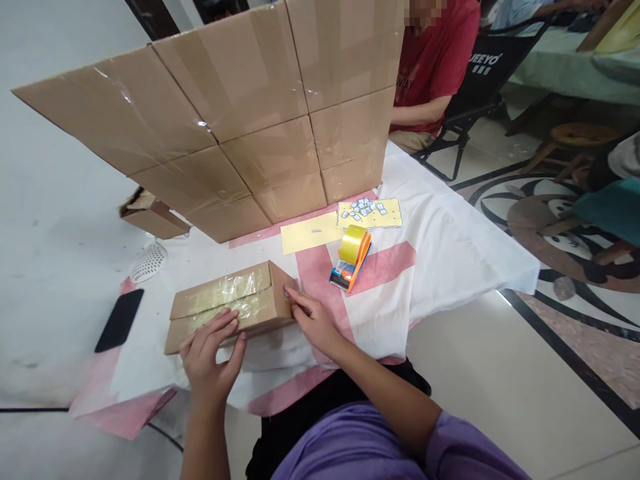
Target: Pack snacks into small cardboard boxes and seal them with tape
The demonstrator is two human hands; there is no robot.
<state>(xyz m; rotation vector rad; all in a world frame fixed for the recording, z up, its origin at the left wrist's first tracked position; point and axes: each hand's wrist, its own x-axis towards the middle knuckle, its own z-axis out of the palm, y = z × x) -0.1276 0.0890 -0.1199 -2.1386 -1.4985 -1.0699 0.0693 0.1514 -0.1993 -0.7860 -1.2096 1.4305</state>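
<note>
A taped cardboard box (pixel 223 293) lies on the cloth-covered table in front of me, shiny clear tape along its top seam. My left hand (pixel 213 357) rests on its near left edge, fingers stretched over the top and thumb apart. At the box's right end is my right hand (pixel 313 317), its thumb and index finger close together against that face. A tiny bluish-white spot shows at those fingertips; what it is I cannot make out. Right of the box stands an orange and blue tape dispenser (pixel 352 260) with a yellowish roll.
Stacked cardboard boxes (pixel 265 127) form a wall behind. Before it lie a yellow sheet (pixel 305 233) and small whitish pieces (pixel 363 209) on a second sheet. A black phone (pixel 120 320) and a small open box (pixel 155 217) are left. Someone in red (pixel 440 73) sits behind right.
</note>
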